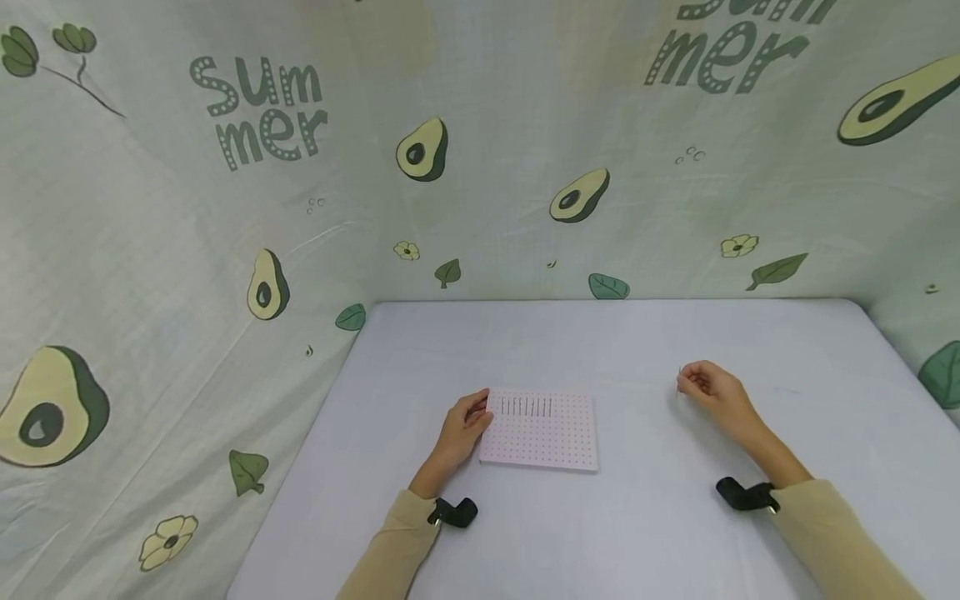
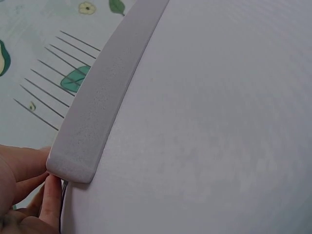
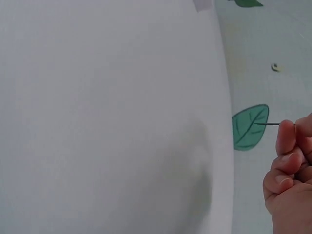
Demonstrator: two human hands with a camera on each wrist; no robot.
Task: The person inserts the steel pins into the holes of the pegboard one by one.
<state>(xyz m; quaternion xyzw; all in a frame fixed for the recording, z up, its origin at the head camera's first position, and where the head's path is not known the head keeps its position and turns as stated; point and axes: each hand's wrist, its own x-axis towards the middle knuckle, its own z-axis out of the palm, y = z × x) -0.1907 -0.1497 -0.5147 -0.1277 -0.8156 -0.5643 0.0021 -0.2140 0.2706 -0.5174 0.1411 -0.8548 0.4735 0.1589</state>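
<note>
A white pegboard (image 1: 540,442) with rows of small holes lies on the table. Several thin dark needles (image 1: 527,407) stand upright in a row near its far left part; the left wrist view shows these needles (image 2: 63,87) from the side, rising from the board (image 2: 97,107). At the board's left edge, my left hand (image 1: 459,429) grips the corner with thumb and fingers. Away to the right, above the table, my right hand (image 1: 712,396) pinches a single thin needle (image 3: 267,124) between thumb and index finger. Thin dark lines show beside the left fingertips (image 2: 51,200); what they are, I cannot tell.
The white-covered table (image 1: 645,517) ends at a far edge in front of a hanging cloth (image 1: 495,83) printed with avocados and leaves. More of this cloth hangs at both sides. A black wrist device (image 1: 453,512) sits on each forearm.
</note>
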